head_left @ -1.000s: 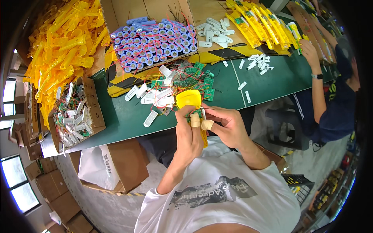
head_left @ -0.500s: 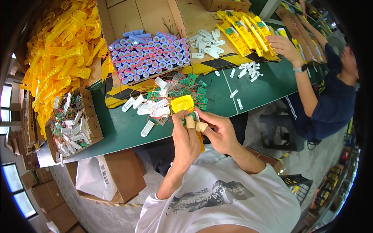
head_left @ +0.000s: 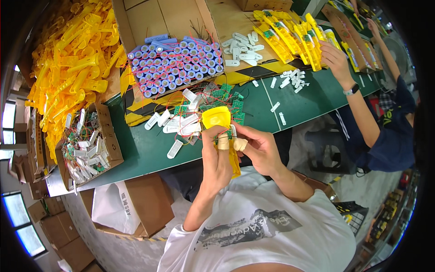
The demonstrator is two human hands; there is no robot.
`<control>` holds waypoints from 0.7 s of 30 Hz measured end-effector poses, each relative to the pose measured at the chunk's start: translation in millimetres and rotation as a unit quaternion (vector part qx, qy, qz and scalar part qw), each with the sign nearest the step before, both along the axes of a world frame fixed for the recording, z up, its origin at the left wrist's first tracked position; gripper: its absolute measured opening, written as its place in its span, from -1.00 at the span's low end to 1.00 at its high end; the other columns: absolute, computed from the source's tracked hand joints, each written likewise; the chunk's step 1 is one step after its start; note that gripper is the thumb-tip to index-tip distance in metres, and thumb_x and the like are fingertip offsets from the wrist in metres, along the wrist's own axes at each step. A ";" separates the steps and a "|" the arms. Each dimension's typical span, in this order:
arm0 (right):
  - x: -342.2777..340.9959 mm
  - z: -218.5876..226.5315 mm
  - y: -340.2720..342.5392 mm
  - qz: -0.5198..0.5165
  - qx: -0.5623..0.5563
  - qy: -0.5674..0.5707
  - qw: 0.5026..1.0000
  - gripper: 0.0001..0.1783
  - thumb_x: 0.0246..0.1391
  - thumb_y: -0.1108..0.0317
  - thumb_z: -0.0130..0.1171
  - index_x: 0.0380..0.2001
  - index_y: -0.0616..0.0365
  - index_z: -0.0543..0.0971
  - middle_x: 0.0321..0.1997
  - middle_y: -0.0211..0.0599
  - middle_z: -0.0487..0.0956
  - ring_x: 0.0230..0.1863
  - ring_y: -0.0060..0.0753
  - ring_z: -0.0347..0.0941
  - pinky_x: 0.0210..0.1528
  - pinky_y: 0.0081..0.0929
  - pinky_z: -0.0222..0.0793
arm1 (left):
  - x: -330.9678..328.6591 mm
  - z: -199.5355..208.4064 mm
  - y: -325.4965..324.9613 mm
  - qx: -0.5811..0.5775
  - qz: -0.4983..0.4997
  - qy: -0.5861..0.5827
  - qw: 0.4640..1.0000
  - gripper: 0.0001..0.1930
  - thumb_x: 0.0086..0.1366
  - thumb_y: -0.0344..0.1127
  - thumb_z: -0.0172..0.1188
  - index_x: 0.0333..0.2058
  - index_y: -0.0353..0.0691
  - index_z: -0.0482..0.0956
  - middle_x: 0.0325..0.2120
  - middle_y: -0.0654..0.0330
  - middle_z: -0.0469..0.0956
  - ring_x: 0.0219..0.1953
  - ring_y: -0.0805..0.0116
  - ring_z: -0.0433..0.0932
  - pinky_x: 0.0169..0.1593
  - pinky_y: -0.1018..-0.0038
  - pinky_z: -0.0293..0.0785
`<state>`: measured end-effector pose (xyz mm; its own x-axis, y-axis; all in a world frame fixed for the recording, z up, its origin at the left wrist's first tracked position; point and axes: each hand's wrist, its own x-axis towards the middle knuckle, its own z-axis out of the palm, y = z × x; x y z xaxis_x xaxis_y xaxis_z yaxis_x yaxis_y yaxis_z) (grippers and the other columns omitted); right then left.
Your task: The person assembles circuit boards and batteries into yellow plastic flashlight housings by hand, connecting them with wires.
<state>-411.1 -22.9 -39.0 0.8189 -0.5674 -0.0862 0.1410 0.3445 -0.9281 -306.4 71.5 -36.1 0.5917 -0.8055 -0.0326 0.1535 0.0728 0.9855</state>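
Note:
My left hand (head_left: pixel 216 156) is closed around a yellow plastic housing (head_left: pixel 216 116), whose wide scooped end points away from me and whose narrow end shows below my fingers. From the other side, my right hand (head_left: pixel 260 149) pinches a small white plastic piece (head_left: pixel 234 130) against it. A bit of green circuit board shows between my fingers, partly hidden. Beige tape wraps a digit on each hand. Just beyond lies a heap of white plastic pieces (head_left: pixel 188 124) wired to green circuit boards (head_left: pixel 237 107) with thin red wires.
A carton holds purple battery cells (head_left: pixel 181 63). Yellow housings (head_left: pixel 72 59) are piled at left, above a box of wired white parts (head_left: pixel 88 154). Loose white covers (head_left: pixel 242 47), small white pieces (head_left: pixel 294 80) and filled yellow housings (head_left: pixel 276 38) lie right. A co-worker's hand (head_left: pixel 337 61) touches those housings.
My hands stay on the yellow housing, with the right fingers slightly shifted around the white piece. The co-worker has leaned to the right, and the filled housings near that hand have shifted. The view has moved slightly.

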 end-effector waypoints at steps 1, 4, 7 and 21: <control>-0.1 0.7 0.0 -0.001 0.002 -0.001 1.000 -0.47 0.27 0.48 0.11 0.30 0.21 0.36 0.03 -0.33 0.56 -0.27 -0.73 0.44 -0.30 -0.70 0.44 | 0.8 0.3 0.9 -0.008 -0.005 0.000 1.000 -0.85 0.52 -0.37 -0.19 0.00 -0.21 0.21 -0.34 0.11 0.47 -0.49 0.47 0.50 -0.45 0.54 0.50; -1.9 1.4 1.9 -0.012 0.004 -0.008 1.000 -0.47 0.27 0.47 0.12 0.30 0.21 0.36 0.02 -0.33 0.59 -0.28 -0.75 0.44 -0.32 -0.70 0.43 | 5.0 3.0 1.7 -0.018 -0.025 0.007 1.000 -0.83 0.51 -0.41 -0.19 0.01 -0.25 0.23 -0.33 0.10 0.49 -0.47 0.45 0.52 -0.43 0.53 0.51; 0.4 2.0 6.6 -0.039 -0.013 0.000 0.999 -0.48 0.27 0.49 0.11 0.29 0.23 0.36 0.00 -0.29 0.61 -0.27 -0.71 0.47 -0.31 -0.64 0.45 | 7.2 2.3 -1.6 -0.020 -0.038 0.013 0.999 -0.83 0.50 -0.43 -0.18 0.01 -0.25 0.23 -0.33 0.10 0.48 -0.46 0.45 0.52 -0.42 0.53 0.51; 3.6 9.3 4.0 -0.081 -0.236 0.040 0.967 -0.44 0.12 0.59 0.12 0.24 0.31 0.40 0.03 0.08 0.59 -0.04 -0.26 0.60 0.02 -0.45 0.45 | 2.7 17.3 -8.8 -0.016 0.013 -0.105 0.994 -0.87 0.50 -0.47 -0.17 -0.04 -0.22 0.26 -0.18 0.13 0.41 -0.22 0.50 0.39 -0.12 0.51 0.40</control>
